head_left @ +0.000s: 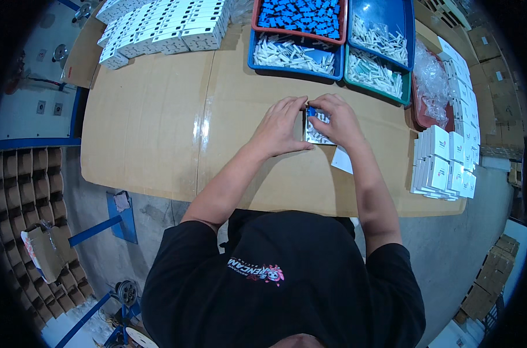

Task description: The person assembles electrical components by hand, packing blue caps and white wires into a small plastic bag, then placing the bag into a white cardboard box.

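Fingers (291,104) of the left hand (272,129) curve to the far left corner of a small open white rectangular box (307,137) filled with small white pieces; the thumb reaches its near left corner, so I log the box as bracketed between them. Grip pressure: I cannot tell. Right hand (343,122) arches over the box's right side, thumb and fingertips bent close about a small blue piece (311,111) at the far end. Whether they pinch it or only touch it, I cannot tell from my head view.

Box position: on a tan cardboard sheet (147,127) covering the table, right of its taped seam. Beneath the right forearm I note a flat white card (342,160), partly covered.

Beyond the hands: a red plastic tray (255,22) of blue pieces, overlapping a blue plastic tray (298,73) of slim white pieces; to their right, a second blue tray (410,35) and a green plastic tray (350,78), both holding white pieces. Far left, I record rows of white boxes with dark cut-outs (170,29); at right, stacked flat white boxes (443,162).
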Demonstrator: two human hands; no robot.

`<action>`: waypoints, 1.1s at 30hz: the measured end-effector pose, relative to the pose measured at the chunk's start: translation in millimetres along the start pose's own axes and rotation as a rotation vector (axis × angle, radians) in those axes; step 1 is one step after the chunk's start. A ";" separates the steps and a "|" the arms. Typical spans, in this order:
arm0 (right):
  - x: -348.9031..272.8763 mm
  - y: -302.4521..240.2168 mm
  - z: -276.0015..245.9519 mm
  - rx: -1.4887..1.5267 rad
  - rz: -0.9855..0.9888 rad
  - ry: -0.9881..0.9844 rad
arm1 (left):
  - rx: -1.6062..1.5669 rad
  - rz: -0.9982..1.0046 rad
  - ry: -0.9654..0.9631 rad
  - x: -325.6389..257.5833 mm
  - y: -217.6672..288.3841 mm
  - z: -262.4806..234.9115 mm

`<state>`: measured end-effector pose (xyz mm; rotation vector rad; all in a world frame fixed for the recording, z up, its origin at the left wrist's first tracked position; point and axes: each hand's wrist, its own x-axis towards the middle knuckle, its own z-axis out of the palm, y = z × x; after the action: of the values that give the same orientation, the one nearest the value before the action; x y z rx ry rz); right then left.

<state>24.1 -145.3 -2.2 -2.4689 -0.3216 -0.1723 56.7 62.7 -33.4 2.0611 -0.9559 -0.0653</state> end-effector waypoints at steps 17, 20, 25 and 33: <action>-2.5 1.9 1.5 0.041 -0.004 -0.008 | 0.004 0.017 0.003 1.7 1.3 -0.1; -3.3 -0.5 1.0 0.047 0.001 -0.006 | 0.011 0.033 0.019 0.6 -0.9 1.3; -3.6 0.4 1.0 0.054 0.009 -0.003 | -0.008 0.026 0.020 1.6 -0.3 1.4; -3.5 0.2 2.7 0.106 0.069 -0.022 | -0.006 -0.033 -0.035 1.6 -1.0 1.6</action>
<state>20.9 -144.4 -5.1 -2.3741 -0.2484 -0.0969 57.9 61.0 -34.6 2.0767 -0.9416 -0.1216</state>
